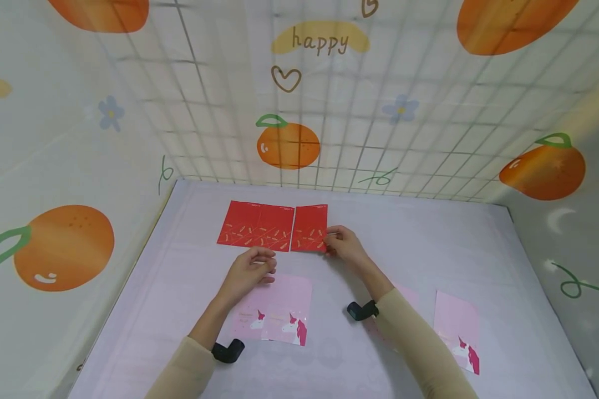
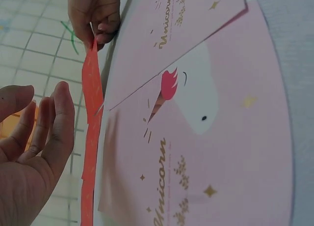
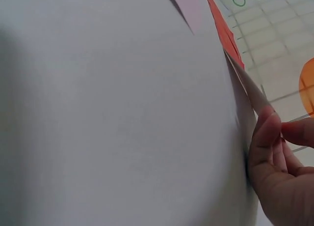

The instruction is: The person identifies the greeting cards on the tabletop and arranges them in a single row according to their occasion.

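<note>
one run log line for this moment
right hand: pinches rightmost red rectangular paper card | left hand: holds nothing | pink unicorn-print rectangular cards: on pale tabletop

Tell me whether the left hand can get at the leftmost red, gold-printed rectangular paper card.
Likely yes: the left hand holds nothing and is near the leftmost red card, whose face lies largely uncovered; the right hand is away, pinching the rightmost red card.

Two gold-patterned red cards [image 1: 256, 223] lie side by side at far centre; just right, a third red card [image 1: 310, 226] is pinched at its right edge by the right hand [image 1: 348, 247].
</note>
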`<state>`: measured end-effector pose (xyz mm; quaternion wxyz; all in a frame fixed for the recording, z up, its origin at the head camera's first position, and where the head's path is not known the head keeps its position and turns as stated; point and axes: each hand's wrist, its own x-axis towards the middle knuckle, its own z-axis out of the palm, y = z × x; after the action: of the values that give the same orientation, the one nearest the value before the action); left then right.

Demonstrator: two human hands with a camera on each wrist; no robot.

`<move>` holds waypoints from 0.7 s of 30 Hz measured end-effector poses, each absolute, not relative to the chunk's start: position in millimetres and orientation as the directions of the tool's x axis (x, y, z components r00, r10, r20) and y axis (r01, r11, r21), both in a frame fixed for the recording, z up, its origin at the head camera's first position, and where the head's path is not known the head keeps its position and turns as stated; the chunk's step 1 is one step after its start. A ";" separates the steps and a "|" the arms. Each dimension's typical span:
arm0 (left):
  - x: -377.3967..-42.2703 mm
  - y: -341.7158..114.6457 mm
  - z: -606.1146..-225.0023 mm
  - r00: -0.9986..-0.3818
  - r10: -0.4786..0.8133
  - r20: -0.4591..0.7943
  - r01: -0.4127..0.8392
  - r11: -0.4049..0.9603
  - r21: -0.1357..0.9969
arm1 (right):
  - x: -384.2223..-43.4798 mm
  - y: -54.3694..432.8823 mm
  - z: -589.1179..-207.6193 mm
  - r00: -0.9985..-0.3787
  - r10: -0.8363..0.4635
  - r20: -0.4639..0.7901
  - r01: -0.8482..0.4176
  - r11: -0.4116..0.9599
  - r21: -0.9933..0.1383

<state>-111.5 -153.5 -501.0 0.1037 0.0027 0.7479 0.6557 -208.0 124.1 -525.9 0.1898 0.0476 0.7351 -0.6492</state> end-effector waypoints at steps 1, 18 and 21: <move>-111.4 -153.5 -501.6 -0.979 0.139 -0.152 -0.132 0.139 0.981 | -208.2 123.9 -526.2 -0.923 -0.176 -0.342 0.317 0.153 -0.936; -110.4 -147.3 -503.7 -0.979 0.144 -0.147 -0.128 0.135 0.982 | -210.2 122.2 -529.6 -0.929 -0.187 -0.318 0.283 0.193 -0.939; -111.2 -146.2 -504.7 -0.979 0.132 -0.155 -0.136 0.144 0.980 | -210.7 122.3 -530.1 -0.929 -0.189 -0.317 0.280 0.198 -0.939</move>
<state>-111.2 -146.2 -504.7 0.1025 -0.0014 0.7493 0.6543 -210.7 122.3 -530.1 0.1854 0.0302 0.7514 -0.6325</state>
